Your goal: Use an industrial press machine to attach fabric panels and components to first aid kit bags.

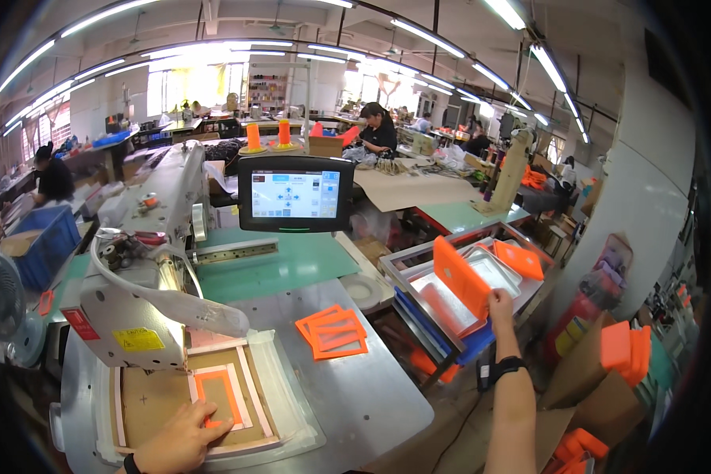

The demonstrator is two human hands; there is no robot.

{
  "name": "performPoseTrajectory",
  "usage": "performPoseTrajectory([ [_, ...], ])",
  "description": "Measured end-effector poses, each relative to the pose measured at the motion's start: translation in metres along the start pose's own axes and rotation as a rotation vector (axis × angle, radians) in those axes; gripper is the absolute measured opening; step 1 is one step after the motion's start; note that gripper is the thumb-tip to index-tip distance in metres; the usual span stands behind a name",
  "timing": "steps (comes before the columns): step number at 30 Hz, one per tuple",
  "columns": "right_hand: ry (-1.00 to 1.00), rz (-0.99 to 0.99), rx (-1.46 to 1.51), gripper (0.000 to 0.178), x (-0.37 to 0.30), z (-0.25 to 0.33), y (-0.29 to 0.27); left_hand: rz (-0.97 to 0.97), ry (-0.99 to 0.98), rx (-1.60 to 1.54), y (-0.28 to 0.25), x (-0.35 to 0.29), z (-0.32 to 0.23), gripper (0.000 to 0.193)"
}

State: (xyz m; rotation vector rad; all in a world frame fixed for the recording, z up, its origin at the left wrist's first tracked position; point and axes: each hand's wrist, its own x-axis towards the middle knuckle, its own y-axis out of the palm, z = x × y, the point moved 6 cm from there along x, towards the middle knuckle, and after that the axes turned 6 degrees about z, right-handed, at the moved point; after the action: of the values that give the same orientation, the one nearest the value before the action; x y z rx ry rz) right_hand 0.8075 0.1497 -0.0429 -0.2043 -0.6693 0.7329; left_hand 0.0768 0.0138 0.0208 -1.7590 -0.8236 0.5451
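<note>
My left hand (178,438) rests on a sewing template (150,379) under the machine's head. Its fingers are apart, the tips by an orange rectangular frame piece (233,395) bordered by white strips. Out to the right, my right hand (499,304) grips the edge of an upright orange fabric panel (460,276), above a metal tray (442,304). Another orange piece (519,259) lies at the far side of the trays. A few orange frame pieces (333,332) overlap on the metal worktable, between my hands.
The large sewing machine (126,316) stands at left, with a lit control screen (295,196) behind. A metal rack (419,336) holds the trays. Cardboard boxes (608,411) with orange pieces stand at lower right. A person (378,134) sits at a far table; a fan (0,292) is at left.
</note>
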Motion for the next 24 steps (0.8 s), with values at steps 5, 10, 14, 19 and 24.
performPoseTrajectory([
  [5, 0.147, 0.236, 0.712, 0.013, -0.025, 0.1, -0.042, -0.01, 0.007, 0.033, 0.002, -0.01, 0.003, 0.038],
  [10, -0.042, 0.419, 0.509, 0.013, -0.091, 0.215, -0.087, 0.081, 0.017, -0.04, 0.004, -0.012, 0.016, 0.042],
  [14, -0.27, 0.51, 0.285, 0.025, -0.16, 0.307, -0.086, -0.121, 0.06, -0.079, -0.019, -0.025, 0.005, 0.056],
  [19, -0.444, 0.84, 0.397, 0.03, -0.234, 0.381, 0.005, -0.292, 0.019, -0.381, -0.081, -0.092, -0.05, 0.083],
  [24, -0.411, 1.104, 0.478, 0.021, -0.293, 0.429, 0.087, -0.478, -0.164, 0.008, -0.086, -0.13, -0.05, 0.04],
])
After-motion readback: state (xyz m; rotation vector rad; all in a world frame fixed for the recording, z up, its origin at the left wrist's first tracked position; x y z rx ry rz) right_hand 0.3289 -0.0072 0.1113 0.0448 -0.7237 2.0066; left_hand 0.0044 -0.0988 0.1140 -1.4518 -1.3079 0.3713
